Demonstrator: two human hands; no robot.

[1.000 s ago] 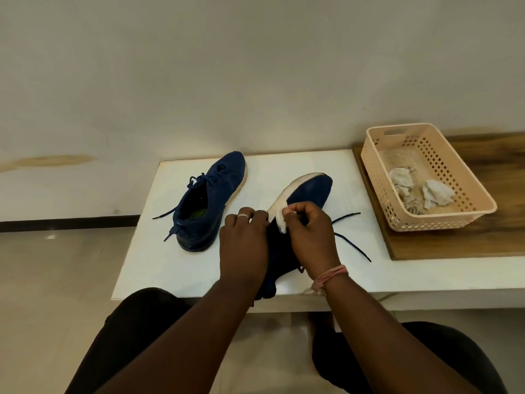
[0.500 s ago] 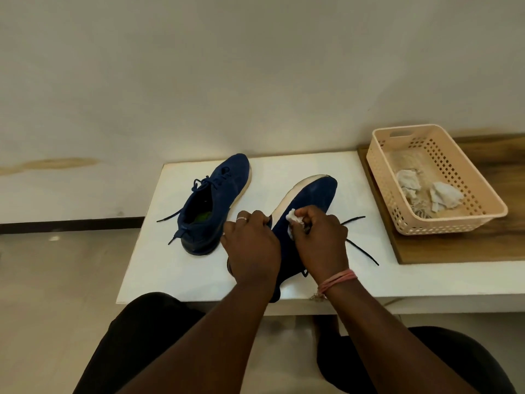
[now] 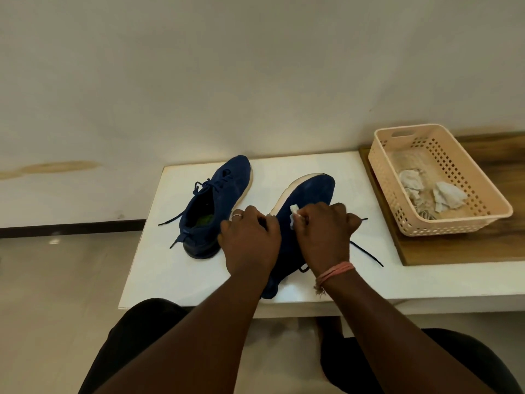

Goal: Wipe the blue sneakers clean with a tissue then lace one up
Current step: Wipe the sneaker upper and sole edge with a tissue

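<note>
Right hand (image 3: 324, 231) pinches crumpled white tissue (image 3: 294, 213) against tilted dark-blue fabric sneaker (image 3: 305, 194), toe pointing away; left hand (image 3: 250, 237) grips its near side, steadying it on white worktop (image 3: 170, 268).

Basket (image 3: 494, 207): peach, perforated, right of the fingers, on a wooden board (image 3: 466, 248).
Counter (image 3: 159, 265): white.
Wall (image 3: 227, 81): plain, stained left.

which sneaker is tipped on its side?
The right sneaker, gripped by the left hand and wiped with the tissue in the right hand; its white sole edge faces up. The left sneaker sits upright, untouched.
</note>
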